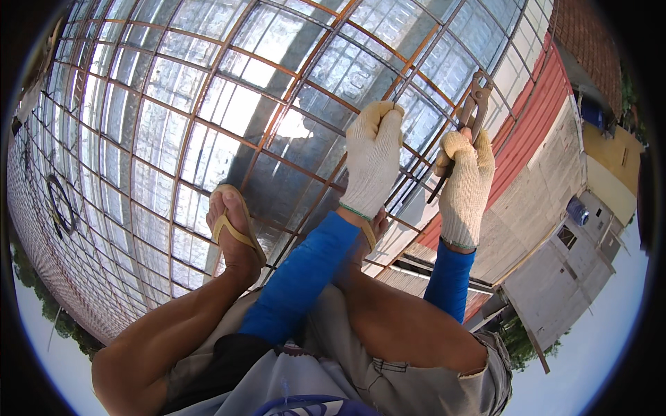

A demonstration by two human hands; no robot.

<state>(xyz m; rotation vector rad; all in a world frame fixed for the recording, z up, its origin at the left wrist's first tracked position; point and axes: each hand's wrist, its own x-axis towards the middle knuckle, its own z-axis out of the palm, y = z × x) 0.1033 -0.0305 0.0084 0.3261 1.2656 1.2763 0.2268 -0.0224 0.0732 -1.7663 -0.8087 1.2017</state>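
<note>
My left hand (373, 156), in a cream knitted glove with a blue sleeve below it, is closed in a pinch at a crossing of the rusty rebar mesh (283, 102). A short, thin dark wire seems to stick up from its fingertips. To its right, my right hand (465, 184), gloved the same way, grips a pair of rusty pincers (477, 97). Their jaws point up and away over the mesh, and one dark handle end shows below the fingers. Whether the jaws touch a bar I cannot tell.
Shiny corrugated metal sheets (215, 149) lie beneath the mesh. My sandalled feet (232, 218) are on it. A dark coil (61, 204) rests at the far left. Beyond the right edge, a red metal roof (524, 145) and buildings stand lower down.
</note>
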